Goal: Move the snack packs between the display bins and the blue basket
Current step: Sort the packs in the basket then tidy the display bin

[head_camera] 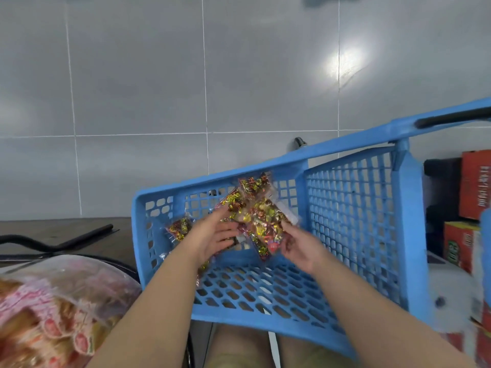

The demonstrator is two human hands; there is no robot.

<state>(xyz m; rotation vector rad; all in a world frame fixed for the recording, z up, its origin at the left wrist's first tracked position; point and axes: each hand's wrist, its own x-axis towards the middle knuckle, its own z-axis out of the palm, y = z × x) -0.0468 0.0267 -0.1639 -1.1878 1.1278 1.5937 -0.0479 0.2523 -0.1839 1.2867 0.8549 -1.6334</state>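
Down inside the blue basket (345,208), both my hands meet on a bunch of shiny snack packs (261,221). The basket is tipped toward me, so I look right into it. The bunch sits against its far wall, near the middle.

My right hand (300,248) is at the near right side of the bunch. Its fingers are bent round the lower edge of the packs and grip them. My left hand (212,235) is at the left side of the bunch, back up, with its fingers lying on the packs. I cannot tell if those fingers grip or just touch.

A lone pack (179,228) rests by the basket's left wall, just beside my left hand. The top pack (253,183) sticks up high on the far wall, above the bunch.

The basket's black grip (451,118) runs off from its far right corner. Right of the basket stand red boxes (475,181). Left of the basket, close to me, lies a clear bag (66,301) of pink and orange treats. Beyond the basket are grey tiles (132,88). Under its near edge I see my knees (233,346).
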